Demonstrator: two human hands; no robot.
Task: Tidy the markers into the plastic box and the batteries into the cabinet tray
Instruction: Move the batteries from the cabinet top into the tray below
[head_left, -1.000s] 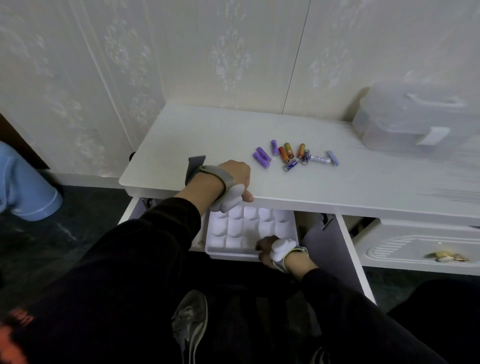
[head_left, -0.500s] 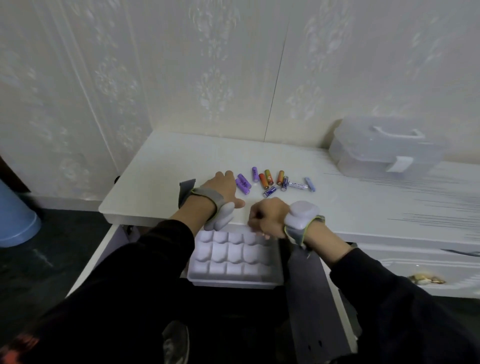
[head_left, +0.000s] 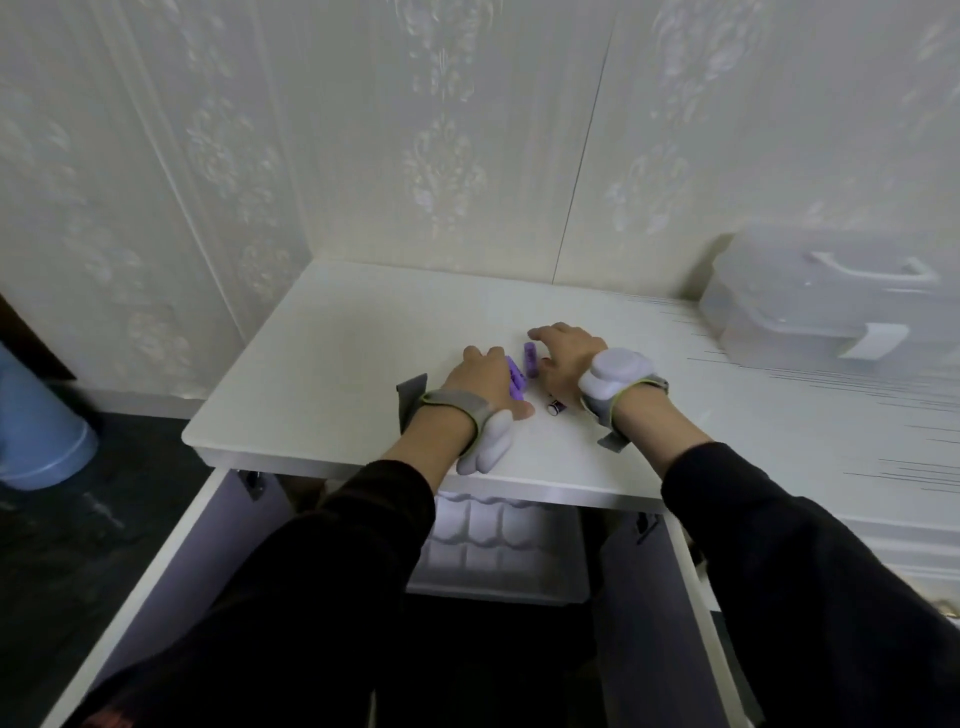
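Pale embossed wallpaper backs the white cabinet top (head_left: 332, 353), and both of your hands are now up on it, over the scatter of batteries. A second ago your right hand was down at the compartment tray in the open cabinet while your left rested on the top's front edge; half a second ago both were at that edge. Since then both have reached forward to the pile.

Your left hand (head_left: 483, 379) lies palm down with fingers curled over a purple battery (head_left: 516, 378), which shows at its thumb side; whether it is truly gripped or only covered, I cannot tell. Your right hand (head_left: 566, 358) is cupped over the rest of the pile, fingers bent, so its hold cannot be judged either. Another purple battery (head_left: 531, 358) stands clear between the hands, and a dark-ended battery (head_left: 556, 408) pokes out near your right wrist. The others are hidden under your palm.

That puts you at the gathering step: nothing has gone into the tray yet as far as can be seen. The compartment tray (head_left: 493, 540) sits below in the open cabinet, partly hidden by the overhanging top and your left sleeve, so a loaded hand must come back over the edge and down. The clear plastic box (head_left: 810, 306) stands closed at the far right, well apart. No markers are visible. Round cells may roll off the front edge when swept.
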